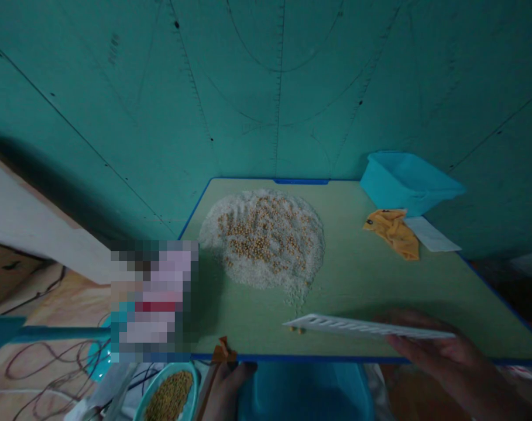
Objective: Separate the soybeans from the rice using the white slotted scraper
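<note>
My right hand [445,356] grips a flat white slotted plate [357,327], held nearly level just above the board's front right part. Two loose yellowish beans [296,330] lie under the plate's left end. At the front edge, my left hand [230,383] shows only in part, thumb bent in, beside a small orange-brown piece [224,351]. What its fingers hold is hidden. Beyond both hands spreads a pile of white rice-like grains [266,280] with round yellowish beans [252,245] mixed over its top. A thin trail of grains runs toward the plate.
The pale green board [349,275] has a blue rim. A turquoise bin [406,193], an orange cloth [395,234] and a white card [436,237] sit at its back right. Below the front edge are a blue tub [309,392] and a bowl of greenish grains [171,394].
</note>
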The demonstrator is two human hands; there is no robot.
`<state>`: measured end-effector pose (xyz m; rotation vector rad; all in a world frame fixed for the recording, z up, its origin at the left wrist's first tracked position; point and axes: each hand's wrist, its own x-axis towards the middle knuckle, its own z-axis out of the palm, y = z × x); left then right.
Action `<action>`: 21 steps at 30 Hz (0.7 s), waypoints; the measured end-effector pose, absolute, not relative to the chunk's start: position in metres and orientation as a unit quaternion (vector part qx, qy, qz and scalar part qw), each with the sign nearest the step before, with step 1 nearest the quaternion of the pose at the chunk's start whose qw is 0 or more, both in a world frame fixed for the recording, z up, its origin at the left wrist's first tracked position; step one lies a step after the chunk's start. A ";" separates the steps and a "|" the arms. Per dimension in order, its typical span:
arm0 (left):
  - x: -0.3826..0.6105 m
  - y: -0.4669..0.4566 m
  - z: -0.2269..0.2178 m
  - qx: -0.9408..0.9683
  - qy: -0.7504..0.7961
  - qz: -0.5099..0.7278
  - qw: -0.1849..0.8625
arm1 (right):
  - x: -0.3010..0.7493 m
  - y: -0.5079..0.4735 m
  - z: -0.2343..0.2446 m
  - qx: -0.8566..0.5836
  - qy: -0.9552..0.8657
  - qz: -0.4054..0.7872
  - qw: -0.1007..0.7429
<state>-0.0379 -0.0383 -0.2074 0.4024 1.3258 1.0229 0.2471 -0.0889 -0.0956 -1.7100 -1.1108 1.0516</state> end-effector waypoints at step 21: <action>-0.020 -0.052 -0.175 0.129 0.559 0.394 0.718 | 0.253 -0.117 -0.099 -0.619 -0.526 0.408 0.417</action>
